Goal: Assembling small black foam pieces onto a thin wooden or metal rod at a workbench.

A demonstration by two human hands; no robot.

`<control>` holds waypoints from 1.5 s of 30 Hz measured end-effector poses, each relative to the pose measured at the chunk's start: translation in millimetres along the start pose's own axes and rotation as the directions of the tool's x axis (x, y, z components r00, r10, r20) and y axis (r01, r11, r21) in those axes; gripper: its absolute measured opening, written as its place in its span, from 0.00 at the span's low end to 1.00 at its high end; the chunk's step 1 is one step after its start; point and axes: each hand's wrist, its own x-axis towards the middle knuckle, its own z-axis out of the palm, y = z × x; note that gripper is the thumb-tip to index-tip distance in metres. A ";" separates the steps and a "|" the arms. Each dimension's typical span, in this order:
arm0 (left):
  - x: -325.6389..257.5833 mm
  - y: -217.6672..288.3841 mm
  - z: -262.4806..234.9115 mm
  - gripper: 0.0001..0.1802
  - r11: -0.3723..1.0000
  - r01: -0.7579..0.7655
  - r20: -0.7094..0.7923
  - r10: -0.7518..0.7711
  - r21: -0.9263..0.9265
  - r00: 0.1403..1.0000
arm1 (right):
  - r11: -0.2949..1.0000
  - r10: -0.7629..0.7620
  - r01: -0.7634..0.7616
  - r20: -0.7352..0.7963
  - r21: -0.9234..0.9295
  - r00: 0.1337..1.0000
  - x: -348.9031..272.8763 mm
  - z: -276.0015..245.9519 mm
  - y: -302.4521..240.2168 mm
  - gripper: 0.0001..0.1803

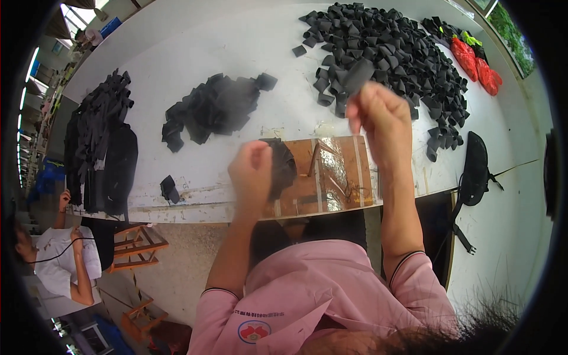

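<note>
My right hand (381,118) is raised over the near side of the large heap of black fabric pieces (378,44). Its fingers pinch one black fabric piece (358,76), which is blurred. My left hand (251,171) is curled closed at the left end of a brown board (361,171). Right beside it stands a bunch of black fabric pieces (284,168), partly covered by the hand. Whatever the left fingers grip, if anything, is hidden. On the board a thin bent rod (315,157) stands up.
A smaller pile of black pieces (213,106) lies left of centre, with one loose piece (170,189) nearer me. Black strips (97,148) cover the table's left end. Red bags (464,58) and a black pouch (475,168) lie right. Another person (65,260) sits at the left.
</note>
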 end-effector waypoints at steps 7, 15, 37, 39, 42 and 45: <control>12.2 -70.2 -6.8 0.13 0.970 0.039 0.073 -0.058 0.240 0.996 | 0.951 0.168 -0.205 -0.168 -0.232 0.971 -59.2 -9.8 71.7 0.13; 12.2 -71.4 10.7 0.08 0.845 -0.223 0.111 0.193 0.486 0.975 | 0.900 0.335 -0.302 0.054 -0.315 0.941 -107.4 3.1 102.6 0.10; -54.2 -48.1 -27.6 0.07 0.818 0.409 0.005 -0.446 -0.405 0.895 | 0.928 0.361 -0.360 -0.005 -0.098 0.932 -70.0 67.3 165.8 0.08; -51.9 -44.9 -28.2 0.08 0.796 0.411 -0.005 -0.461 -0.445 0.887 | 0.919 0.379 -0.378 -0.014 -0.111 0.925 -69.0 62.8 163.1 0.05; -53.9 -47.5 -33.4 0.08 0.866 0.321 -0.086 -0.379 -0.383 0.921 | 0.907 0.391 -0.387 -0.011 -0.164 0.920 -71.3 61.6 156.9 0.06; -51.2 -45.8 -38.5 0.08 0.869 0.366 0.005 -0.386 -0.332 0.922 | 0.891 0.406 -0.401 -0.018 -0.214 0.914 -71.2 58.2 152.6 0.07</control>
